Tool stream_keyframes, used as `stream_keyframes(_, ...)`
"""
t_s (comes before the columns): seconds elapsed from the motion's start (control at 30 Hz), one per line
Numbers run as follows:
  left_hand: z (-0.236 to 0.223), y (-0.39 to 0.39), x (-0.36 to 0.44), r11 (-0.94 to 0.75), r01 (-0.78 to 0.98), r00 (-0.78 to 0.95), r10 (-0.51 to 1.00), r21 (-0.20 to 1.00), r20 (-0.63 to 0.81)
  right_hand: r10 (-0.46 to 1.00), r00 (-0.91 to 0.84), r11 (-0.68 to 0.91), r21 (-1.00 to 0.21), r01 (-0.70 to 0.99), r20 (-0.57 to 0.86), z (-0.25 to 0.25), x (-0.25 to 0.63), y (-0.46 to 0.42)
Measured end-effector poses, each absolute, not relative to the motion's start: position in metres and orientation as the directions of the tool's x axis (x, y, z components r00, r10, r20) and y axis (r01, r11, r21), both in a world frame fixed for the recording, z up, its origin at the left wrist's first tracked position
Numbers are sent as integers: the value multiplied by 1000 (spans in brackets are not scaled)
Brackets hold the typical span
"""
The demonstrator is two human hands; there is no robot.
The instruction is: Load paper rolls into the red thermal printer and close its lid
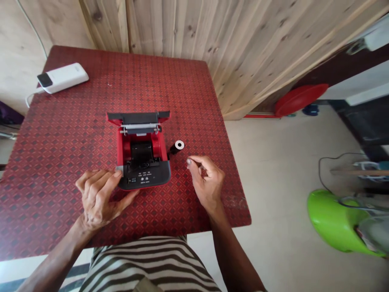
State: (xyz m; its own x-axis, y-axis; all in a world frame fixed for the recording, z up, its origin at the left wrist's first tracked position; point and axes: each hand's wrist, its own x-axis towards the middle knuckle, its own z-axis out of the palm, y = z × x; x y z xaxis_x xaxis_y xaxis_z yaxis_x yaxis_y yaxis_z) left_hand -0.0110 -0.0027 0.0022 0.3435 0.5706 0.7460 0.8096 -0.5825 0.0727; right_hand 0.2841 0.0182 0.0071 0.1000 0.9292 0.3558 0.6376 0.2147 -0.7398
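Roll (179,145) lies on the surface (75,121) just right of the open printer (142,174), long axis tilted, black end toward the printer, white end up and away. Right hand (206,182) is nearer, just below and right of it, grip pinched shut, nothing visible in it. Left hand (97,198) is open, fingertips (117,173) touching the printer's front-left corner, farther from the roll.
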Motion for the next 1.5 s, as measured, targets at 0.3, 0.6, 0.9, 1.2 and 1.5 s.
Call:
stream_keyframes(0.3, -7, -7, -13, -595, 796, 319, 568, 111, 759, 756, -648, 641, -301, 706, 88, 85, 201, 83)
stream_keyframes(0.6, -9, -8, -10, -558, 814, 279, 617, 160, 736, 695, -681, 670, -136, 730, -229, 92, 176, 114)
stream_keyframes(0.9, -9, -6, -10, -591, 783, 295, 627, 194, 721, 809, -561, 567, -482, 668, 176, 106, 230, 76)
stream_keyframes(1.2, -10, -4, -11, -562, 800, 291, 670, 211, 683, 988, -149, 35, -866, 498, -46, 51, 322, 21)
stream_keyframes(1.5, -12, -4, -10, -540, 809, 263, 685, 231, 680, 966, -242, 30, -888, 458, -92, 3, 301, 6)
